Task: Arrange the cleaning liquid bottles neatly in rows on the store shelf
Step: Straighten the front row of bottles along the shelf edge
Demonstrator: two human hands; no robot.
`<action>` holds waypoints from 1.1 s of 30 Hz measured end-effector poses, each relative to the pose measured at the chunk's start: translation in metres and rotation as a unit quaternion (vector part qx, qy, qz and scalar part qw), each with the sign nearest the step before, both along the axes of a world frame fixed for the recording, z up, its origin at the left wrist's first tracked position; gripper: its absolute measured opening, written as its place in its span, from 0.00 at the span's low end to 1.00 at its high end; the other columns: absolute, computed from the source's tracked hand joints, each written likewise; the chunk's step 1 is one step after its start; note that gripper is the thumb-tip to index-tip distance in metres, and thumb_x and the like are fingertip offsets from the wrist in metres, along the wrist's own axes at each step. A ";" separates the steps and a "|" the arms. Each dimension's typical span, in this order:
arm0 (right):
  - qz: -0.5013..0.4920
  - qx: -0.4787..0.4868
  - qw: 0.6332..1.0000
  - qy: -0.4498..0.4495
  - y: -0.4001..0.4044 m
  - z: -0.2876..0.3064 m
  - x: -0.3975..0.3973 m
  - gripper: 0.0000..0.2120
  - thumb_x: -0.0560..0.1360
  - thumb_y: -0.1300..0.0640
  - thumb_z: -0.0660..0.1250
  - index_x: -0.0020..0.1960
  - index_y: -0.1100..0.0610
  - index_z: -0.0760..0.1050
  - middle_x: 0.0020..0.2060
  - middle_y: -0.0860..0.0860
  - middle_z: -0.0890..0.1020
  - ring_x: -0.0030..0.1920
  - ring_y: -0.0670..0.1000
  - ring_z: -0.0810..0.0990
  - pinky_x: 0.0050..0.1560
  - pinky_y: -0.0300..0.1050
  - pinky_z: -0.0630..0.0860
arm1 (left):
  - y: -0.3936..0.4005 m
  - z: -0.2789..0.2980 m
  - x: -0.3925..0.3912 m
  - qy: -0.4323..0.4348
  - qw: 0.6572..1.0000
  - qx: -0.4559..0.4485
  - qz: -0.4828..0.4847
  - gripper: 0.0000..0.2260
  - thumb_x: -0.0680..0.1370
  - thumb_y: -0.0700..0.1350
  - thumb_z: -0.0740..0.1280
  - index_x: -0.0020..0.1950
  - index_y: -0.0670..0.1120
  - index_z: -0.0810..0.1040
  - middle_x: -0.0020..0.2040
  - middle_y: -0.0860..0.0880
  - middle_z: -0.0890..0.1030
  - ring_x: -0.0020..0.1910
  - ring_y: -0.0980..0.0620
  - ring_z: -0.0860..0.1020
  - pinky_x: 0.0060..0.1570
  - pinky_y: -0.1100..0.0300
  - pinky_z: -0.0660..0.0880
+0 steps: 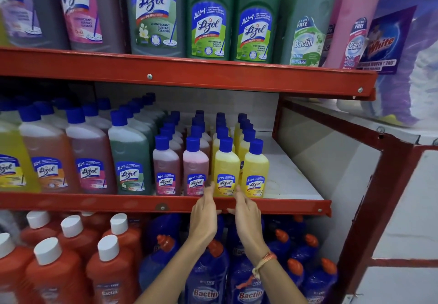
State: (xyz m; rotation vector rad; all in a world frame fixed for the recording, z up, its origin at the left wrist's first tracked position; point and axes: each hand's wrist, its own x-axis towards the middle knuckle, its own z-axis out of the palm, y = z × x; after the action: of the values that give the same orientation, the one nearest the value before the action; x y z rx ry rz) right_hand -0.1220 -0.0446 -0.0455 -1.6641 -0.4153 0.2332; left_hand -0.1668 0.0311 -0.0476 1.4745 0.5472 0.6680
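Reaching up from below, the left hand and right hand are cupping, fingers spread, the bottom of the small yellow plastic bottle with the blue cap. It is standing at the front of the red metal shelf. To do it well, they should be sliding it gently, keeping it upright and level with the yellow bottle beside it.

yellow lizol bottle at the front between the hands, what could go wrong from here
1. The front yellow bottle stands right at the shelf lip; a pull from the left hand or right hand could tip it off.
2. It stands close to the pink bottle and second yellow bottle, so a sideways nudge may knock them.
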 end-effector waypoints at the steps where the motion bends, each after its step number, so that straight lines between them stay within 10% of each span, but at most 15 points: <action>1: -0.003 -0.002 1.000 0.000 0.000 0.001 -0.001 0.28 0.75 0.39 0.54 0.68 0.50 0.74 0.62 0.46 0.80 0.59 0.49 0.80 0.63 0.52 0.76 | 0.001 0.000 -0.001 -0.006 1.000 -0.001 -0.002 0.17 0.79 0.59 0.48 0.58 0.63 0.74 0.49 0.61 0.76 0.47 0.65 0.74 0.61 0.50 0.74; 11: -0.009 0.035 0.999 0.024 0.000 0.007 0.008 0.18 0.80 0.47 0.58 0.34 0.44 0.78 0.36 0.39 0.82 0.43 0.41 0.80 0.60 0.57 0.78 | 0.004 0.002 0.000 -0.003 1.000 -0.018 0.021 0.15 0.78 0.61 0.48 0.44 0.65 0.74 0.46 0.61 0.78 0.46 0.61 0.77 0.60 0.47 0.74; 22: 0.009 0.016 1.000 0.004 -0.003 0.008 0.010 0.19 0.80 0.47 0.57 0.33 0.47 0.78 0.33 0.44 0.83 0.40 0.46 0.81 0.55 0.60 0.79 | -0.007 -0.002 0.006 0.010 0.997 0.006 0.076 0.19 0.74 0.67 0.48 0.42 0.64 0.76 0.47 0.56 0.82 0.52 0.54 0.80 0.60 0.46 0.75; 29: 0.041 0.017 0.999 -0.012 0.003 0.012 0.008 0.23 0.75 0.41 0.54 0.58 0.52 0.79 0.46 0.46 0.85 0.50 0.47 0.83 0.57 0.56 0.80 | -0.013 0.013 0.006 0.003 0.996 -0.002 0.089 0.19 0.76 0.64 0.47 0.38 0.64 0.75 0.41 0.62 0.77 0.49 0.53 0.79 0.59 0.46 0.75; 33: 0.032 0.017 0.999 -0.006 0.000 0.013 0.011 0.19 0.78 0.45 0.55 0.53 0.54 0.81 0.44 0.50 0.85 0.49 0.50 0.83 0.56 0.57 0.80 | -0.013 0.009 0.008 -0.019 0.996 -0.016 0.082 0.20 0.78 0.61 0.46 0.52 0.60 0.78 0.44 0.62 0.78 0.44 0.62 0.77 0.58 0.48 0.76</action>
State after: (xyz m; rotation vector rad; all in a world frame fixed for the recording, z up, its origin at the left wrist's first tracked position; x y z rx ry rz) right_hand -0.1110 -0.0447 -0.0325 -1.6216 -0.4798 0.2637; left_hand -0.1591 0.0185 -0.0390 1.3947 0.6506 0.8111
